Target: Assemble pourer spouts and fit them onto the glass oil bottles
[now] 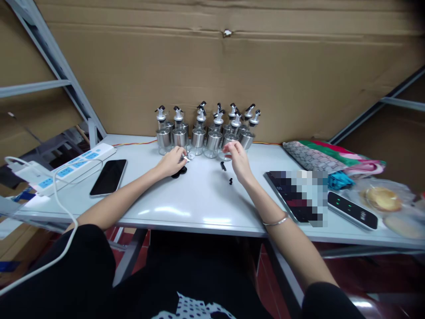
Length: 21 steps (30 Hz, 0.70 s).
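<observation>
1. Both hands reach forward over the white tabletop (199,199). The left hand (172,161) is curled shut around a small white part (186,158), which pokes out past the fingertips. The right hand (238,160) is half closed, fingers bent and pinched together near a glass bottle; whether it grips anything cannot be told.
2. Just under the left hand lie two black round caps (179,172), touching each other. Two small black plugs (227,173) sit loose on the tabletop beside the right hand, a little apart from one another.
3. A silver bangle (276,220) circles the right wrist. A black phone (109,177) lies well to the left, beside a white power strip (75,166) whose cable trails off the near edge.
4. To the right lie a dark device (352,210), a patterned pouch (312,157) and wrapped bread (381,198).
5. Farthest back, a cluster of glass and steel dispenser bottles (206,133) with black spouts stands tight against the cardboard wall (232,66).
6. Judged risks: the loose plugs are tiny and dark, so a sweep of the right forearm could roll them off the edge. The bottles stand crowded, so a nudge to a front one could topple its neighbours. The white part is held only at the fingertips and could slip.
</observation>
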Motion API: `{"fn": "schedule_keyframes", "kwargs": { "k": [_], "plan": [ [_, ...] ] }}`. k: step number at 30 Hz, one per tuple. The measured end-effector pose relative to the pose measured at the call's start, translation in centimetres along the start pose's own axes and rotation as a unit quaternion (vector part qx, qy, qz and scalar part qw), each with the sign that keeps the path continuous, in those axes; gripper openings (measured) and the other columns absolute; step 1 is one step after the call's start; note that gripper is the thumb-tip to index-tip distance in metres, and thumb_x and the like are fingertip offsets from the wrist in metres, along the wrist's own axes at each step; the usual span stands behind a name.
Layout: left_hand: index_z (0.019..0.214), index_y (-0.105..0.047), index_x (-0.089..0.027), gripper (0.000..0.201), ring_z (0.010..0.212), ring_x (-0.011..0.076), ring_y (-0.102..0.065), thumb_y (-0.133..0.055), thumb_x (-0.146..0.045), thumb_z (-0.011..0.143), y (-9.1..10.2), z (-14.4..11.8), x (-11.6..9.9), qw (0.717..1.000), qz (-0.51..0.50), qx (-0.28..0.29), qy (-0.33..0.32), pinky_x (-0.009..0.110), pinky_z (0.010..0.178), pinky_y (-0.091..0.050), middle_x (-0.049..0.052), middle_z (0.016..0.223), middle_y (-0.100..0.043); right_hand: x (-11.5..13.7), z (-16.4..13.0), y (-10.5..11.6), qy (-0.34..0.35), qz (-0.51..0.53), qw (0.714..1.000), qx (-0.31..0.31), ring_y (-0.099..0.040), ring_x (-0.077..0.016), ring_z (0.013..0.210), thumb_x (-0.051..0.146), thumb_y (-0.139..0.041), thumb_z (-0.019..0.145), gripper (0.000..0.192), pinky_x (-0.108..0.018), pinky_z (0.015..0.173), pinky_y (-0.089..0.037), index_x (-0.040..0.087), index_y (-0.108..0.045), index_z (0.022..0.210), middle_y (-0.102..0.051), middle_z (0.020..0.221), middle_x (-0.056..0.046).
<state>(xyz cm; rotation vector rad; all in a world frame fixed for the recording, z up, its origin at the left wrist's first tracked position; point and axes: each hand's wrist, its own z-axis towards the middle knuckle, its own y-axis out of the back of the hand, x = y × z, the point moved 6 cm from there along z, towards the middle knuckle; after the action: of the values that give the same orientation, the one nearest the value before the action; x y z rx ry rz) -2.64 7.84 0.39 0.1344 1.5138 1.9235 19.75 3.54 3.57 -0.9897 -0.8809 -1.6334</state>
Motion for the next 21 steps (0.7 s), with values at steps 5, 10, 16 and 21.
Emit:
{"fn": "schedule_keyframes", "kwargs": {
  "k": [5, 10, 16, 21],
  "plan": [
    [0.091, -0.059, -0.017, 0.017, 0.099, 0.0215, -0.056, -0.044, -0.025, 0.087, -0.3, 0.2, 0.2, 0.997, -0.068, 0.016, -0.014, 0.039, 0.096, -0.044, 0.007, 0.103, -0.053, -0.1, 0.2, 0.6, 0.003, 0.001, 1.0, -0.012, -0.052, -0.0146, 0.076, 0.05, -0.049, 0.082, 0.029, -0.029, 0.071, -0.04, 0.022, -0.049, 0.075, -0.055, 0.078, 0.001],
    [0.098, -0.057, -0.016, 0.022, 0.093, 0.0168, -0.054, -0.049, -0.014, 0.077, 1.1, -0.1, -0.4, 0.983, -0.171, -0.066, -0.024, 0.034, 0.09, -0.048, 0.005, 0.097, -0.05, 0.1, 0.5, 1.1, 0.035, -0.013, 0.999, -0.011, -0.049, -0.0135, 0.072, 0.042, -0.053, 0.08, 0.022, -0.029, 0.071, -0.039, 0.021, -0.051, 0.073, -0.053, 0.073, 0.002],
    [0.096, -0.054, -0.015, 0.031, 0.083, 0.0136, -0.057, -0.065, -0.018, 0.068, -0.1, -1.1, -3.7, 0.884, -0.467, 0.001, 0.03, 0.03, 0.08, -0.048, 0.002, 0.091, -0.058, 1.8, -1.1, -1.5, 0.083, -0.052, 0.973, 0.207, -0.053, -0.0145, 0.072, 0.035, -0.074, 0.067, 0.029, -0.028, 0.064, -0.04, 0.018, -0.065, 0.089, -0.06, 0.077, 0.0],
    [0.093, -0.058, -0.013, 0.034, 0.078, 0.0112, -0.058, -0.075, -0.025, 0.066, -2.1, -2.9, -6.1, 0.782, -0.603, 0.107, 0.116, 0.031, 0.081, -0.046, 0.002, 0.088, -0.062, 2.6, -2.8, -3.2, 0.106, -0.09, 0.947, 0.289, -0.05, -0.0119, 0.062, 0.04, -0.069, 0.074, 0.024, -0.027, 0.059, -0.036, 0.016, -0.072, 0.078, -0.064, 0.07, -0.002]
  ]
}}
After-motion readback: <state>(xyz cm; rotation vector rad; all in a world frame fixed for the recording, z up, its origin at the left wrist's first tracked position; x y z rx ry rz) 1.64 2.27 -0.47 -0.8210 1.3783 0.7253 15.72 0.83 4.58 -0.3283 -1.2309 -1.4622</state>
